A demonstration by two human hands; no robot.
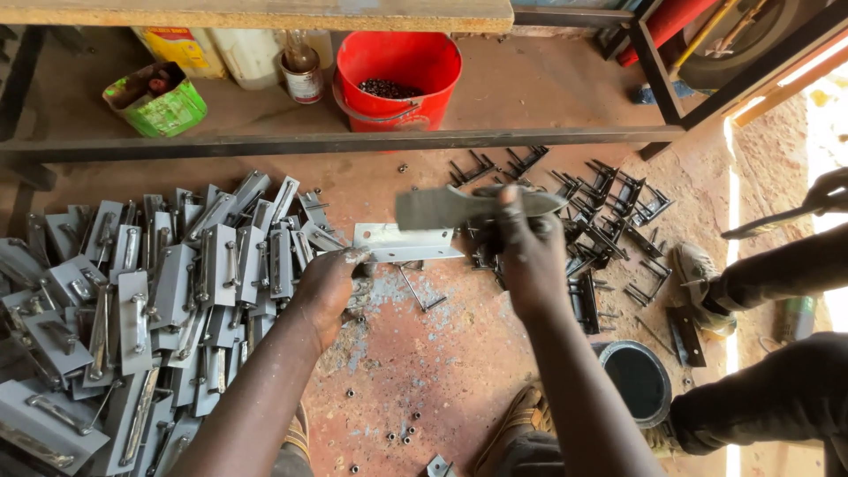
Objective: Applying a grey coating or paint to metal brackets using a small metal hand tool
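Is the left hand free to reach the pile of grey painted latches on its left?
Probably yes. The left hand only steadies the grey plate, and the pile of latches lies right beside it with nothing between.

My arms are bare to the elbows, no sleeves or gloves in sight. My left hand (340,281) is smeared with pale grey paint and dust across the fingers; my right hand (527,252) is grimy too. Worn brownish sandals on my feet

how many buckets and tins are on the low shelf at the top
4: a red bucket in the middle, a small tin left of it, a white container behind, a green tin far left. More may be hidden.
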